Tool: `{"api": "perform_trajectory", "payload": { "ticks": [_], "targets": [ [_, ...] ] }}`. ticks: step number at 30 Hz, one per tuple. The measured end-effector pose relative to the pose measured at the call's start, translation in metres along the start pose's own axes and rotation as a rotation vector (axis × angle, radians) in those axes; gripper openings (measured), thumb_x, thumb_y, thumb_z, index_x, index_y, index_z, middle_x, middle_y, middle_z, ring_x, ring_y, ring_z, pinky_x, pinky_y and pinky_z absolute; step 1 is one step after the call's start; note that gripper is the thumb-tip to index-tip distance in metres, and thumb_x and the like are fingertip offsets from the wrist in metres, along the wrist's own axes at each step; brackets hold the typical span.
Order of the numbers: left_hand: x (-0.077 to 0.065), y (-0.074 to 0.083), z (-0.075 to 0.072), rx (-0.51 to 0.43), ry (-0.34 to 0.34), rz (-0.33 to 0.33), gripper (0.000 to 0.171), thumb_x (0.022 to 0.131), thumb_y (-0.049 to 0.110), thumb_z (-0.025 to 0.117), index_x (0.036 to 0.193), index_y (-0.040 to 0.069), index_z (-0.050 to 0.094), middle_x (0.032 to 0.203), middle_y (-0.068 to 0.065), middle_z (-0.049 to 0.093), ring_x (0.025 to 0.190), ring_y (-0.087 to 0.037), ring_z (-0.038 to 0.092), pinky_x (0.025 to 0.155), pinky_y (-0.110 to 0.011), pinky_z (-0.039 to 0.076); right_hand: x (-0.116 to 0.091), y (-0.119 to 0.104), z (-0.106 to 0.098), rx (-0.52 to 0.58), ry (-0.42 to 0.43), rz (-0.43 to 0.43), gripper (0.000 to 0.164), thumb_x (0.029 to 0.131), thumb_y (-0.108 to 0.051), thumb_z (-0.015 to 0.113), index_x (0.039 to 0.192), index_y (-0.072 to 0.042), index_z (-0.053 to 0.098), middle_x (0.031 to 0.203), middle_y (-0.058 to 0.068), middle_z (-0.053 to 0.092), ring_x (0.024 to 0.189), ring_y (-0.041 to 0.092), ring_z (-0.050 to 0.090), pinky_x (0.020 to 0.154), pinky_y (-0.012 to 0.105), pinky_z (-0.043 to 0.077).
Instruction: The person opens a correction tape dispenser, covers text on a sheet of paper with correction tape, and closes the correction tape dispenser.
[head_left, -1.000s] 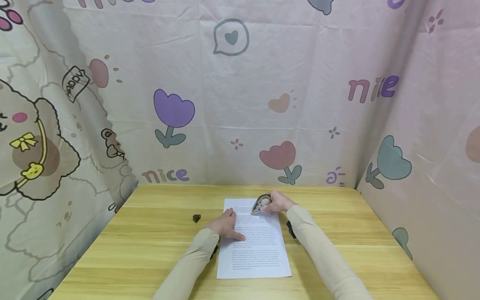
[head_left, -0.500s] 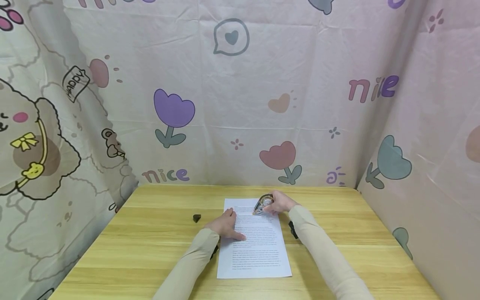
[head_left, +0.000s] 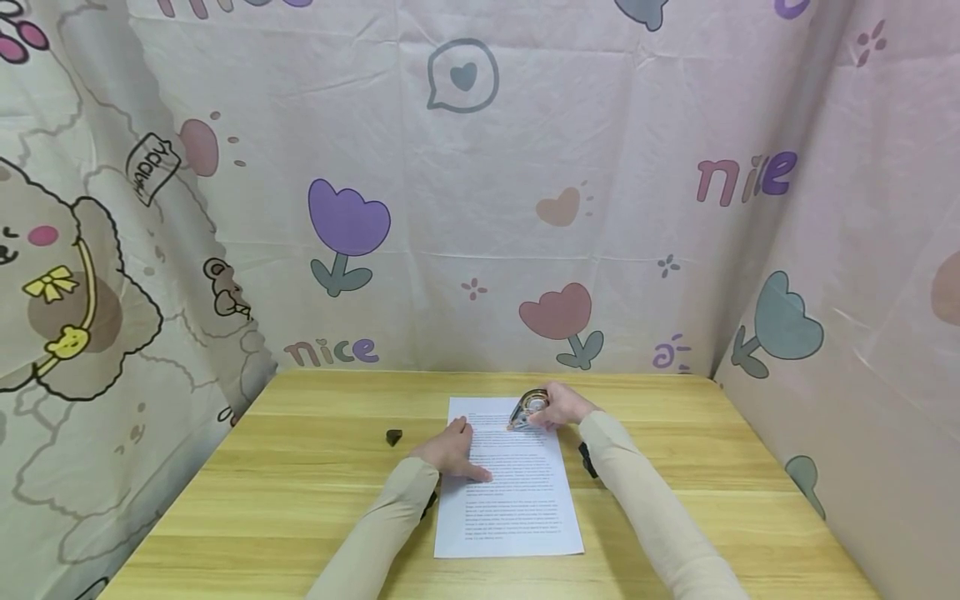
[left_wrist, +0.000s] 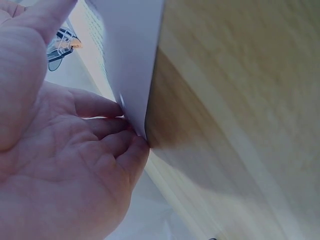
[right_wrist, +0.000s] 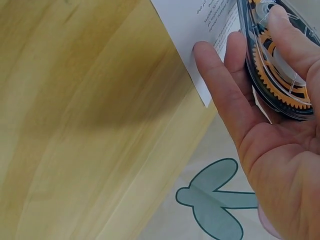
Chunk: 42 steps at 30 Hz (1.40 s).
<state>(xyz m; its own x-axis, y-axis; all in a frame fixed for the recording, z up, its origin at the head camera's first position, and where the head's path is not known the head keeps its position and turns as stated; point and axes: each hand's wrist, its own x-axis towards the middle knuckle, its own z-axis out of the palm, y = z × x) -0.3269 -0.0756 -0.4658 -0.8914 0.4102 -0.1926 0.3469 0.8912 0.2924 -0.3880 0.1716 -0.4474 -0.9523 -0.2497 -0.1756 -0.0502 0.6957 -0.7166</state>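
A printed sheet of paper [head_left: 517,521] lies lengthwise on the wooden table. On its left side rests my left hand [head_left: 448,454], thumb spread over the text; in the left wrist view its fingertips [left_wrist: 135,142] press at the paper's edge. My right hand [head_left: 564,406] grips a correction tape dispenser [head_left: 529,403] between thumb and fingers, its tip down on the upper lines of print. The right wrist view shows the dispenser's clear body with an orange gear [right_wrist: 270,65]; other right-hand fingers [right_wrist: 215,65] reach down to the sheet's right edge.
A small dark piece [head_left: 393,437], perhaps a cap, lies on the table [head_left: 315,483] to the left of the paper. Behind and at both sides hangs a printed cloth [head_left: 465,208], meeting the table's back edge.
The correction tape dispenser and my right hand have moved slightly right across the upper text. My left hand and the paper have stayed in place.
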Motion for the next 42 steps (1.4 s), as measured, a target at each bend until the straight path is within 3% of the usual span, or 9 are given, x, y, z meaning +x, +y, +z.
{"api": "perform_trajectory", "payload": {
  "ticks": [27, 42],
  "targets": [
    [0.0047, -0.0023, 0.0021, 0.004, -0.005, 0.006, 0.111, 0.076, 0.058, 0.077, 0.147, -0.013, 0.03, 0.157, -0.03, 0.023, 0.147, -0.04, 0.024, 0.121, -0.045, 0.026, 0.0008, 0.0056, 0.0014, -0.043, 0.042, -0.028, 0.043, 0.078, -0.009, 0.081, 0.113, 0.006, 0.059, 0.09, 0.011, 0.066, 0.067, 0.02, 0.065, 0.065, 0.033, 0.061],
    [0.0029, -0.002, 0.0024, -0.004, -0.006, 0.005, 0.111, 0.076, 0.058, 0.077, 0.147, -0.012, 0.029, 0.157, -0.029, 0.023, 0.147, -0.039, 0.025, 0.121, -0.045, 0.026, -0.001, 0.0051, 0.0003, -0.01, 0.04, -0.009, 0.043, 0.079, -0.008, 0.08, 0.113, 0.007, 0.06, 0.091, 0.012, 0.067, 0.07, 0.02, 0.065, 0.069, 0.034, 0.061]
  ]
}}
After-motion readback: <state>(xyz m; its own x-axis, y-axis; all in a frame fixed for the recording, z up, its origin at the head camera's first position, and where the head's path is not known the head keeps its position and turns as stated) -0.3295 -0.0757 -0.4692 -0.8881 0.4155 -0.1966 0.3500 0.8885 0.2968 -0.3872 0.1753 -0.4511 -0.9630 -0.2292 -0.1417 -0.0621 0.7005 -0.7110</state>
